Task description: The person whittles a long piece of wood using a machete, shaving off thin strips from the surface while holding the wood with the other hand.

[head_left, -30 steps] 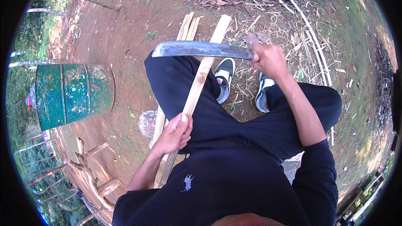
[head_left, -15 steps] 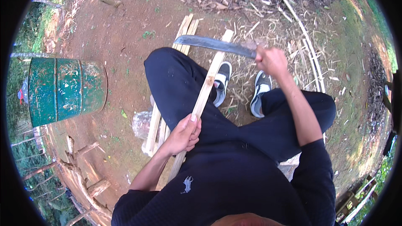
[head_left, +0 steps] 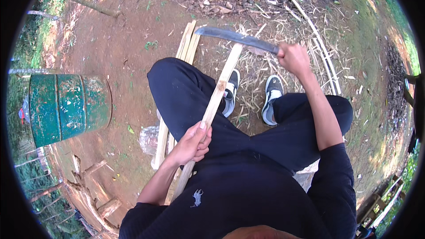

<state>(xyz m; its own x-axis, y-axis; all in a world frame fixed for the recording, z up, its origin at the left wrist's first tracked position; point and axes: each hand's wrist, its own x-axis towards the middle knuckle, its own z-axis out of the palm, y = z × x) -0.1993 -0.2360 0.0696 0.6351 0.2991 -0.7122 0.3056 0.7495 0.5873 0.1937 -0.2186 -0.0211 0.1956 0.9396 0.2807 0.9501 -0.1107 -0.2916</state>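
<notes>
A pale wooden strip (head_left: pixel 220 89) slants from my lap out past my knees, with a brown knot partway along. My left hand (head_left: pixel 193 144) is closed round its near part, thumb on top. My right hand (head_left: pixel 294 60) grips a machete (head_left: pixel 239 38) by its handle, which the fist mostly hides. The long, dark blade points left and crosses the far end of the strip. Whether the edge touches the wood, I cannot tell. More wooden strips (head_left: pixel 187 42) lie beyond and under my left leg.
A rusty green metal drum (head_left: pixel 71 108) lies to the left. Wood shavings (head_left: pixel 254 68) cover the ground around my shoes. Long thin strips (head_left: pixel 325 55) lie at the right. Branches (head_left: pixel 90 194) form a frame at the lower left, and a pole (head_left: pixel 84 1) crosses the upper left.
The machete and my right hand have shifted slightly right, and the blade now lies at the strip's far tip. The left hand keeps its hold. The whole view has tilted a little.
</notes>
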